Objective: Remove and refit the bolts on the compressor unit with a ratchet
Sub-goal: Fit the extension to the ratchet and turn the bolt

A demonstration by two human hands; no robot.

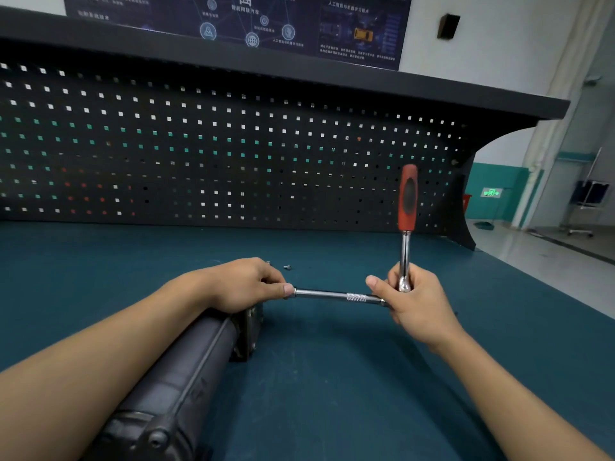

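Compressor (186,371): a dark cylinder lying on the bench, running from 7 o'clock of the view up to the centre. Its flanged end sits just under the left hand.
Bench (332,377): a teal top carrying the compressor and both forearms.
Left hand (243,282): at 9 o'clock from the bar, wrist over the compressor's end. The thumb and fingertips pinch the bar's left tip.
Bar (336,296): a slim chrome rod with a knurled band, lying level between the two hands. How its left tip meets the compressor is hidden by the fingers.
Right hand (412,301): at 3 o'clock from the bar, fingers curled round the ratchet's head and lower shaft, thumb stretched out toward the left.
Ratchet (407,201): standing upright, with its red and black grip at 12 o'clock above the right hand and its head joined to the bar's right end.
Bolt (288,267): small and loose on the bench, at 1 o'clock just behind the left hand.
Pegboard (233,154): a dark panel of square holes along the bench's far edge.
Poster (249,24): dark blue, on the wall at 12 o'clock.
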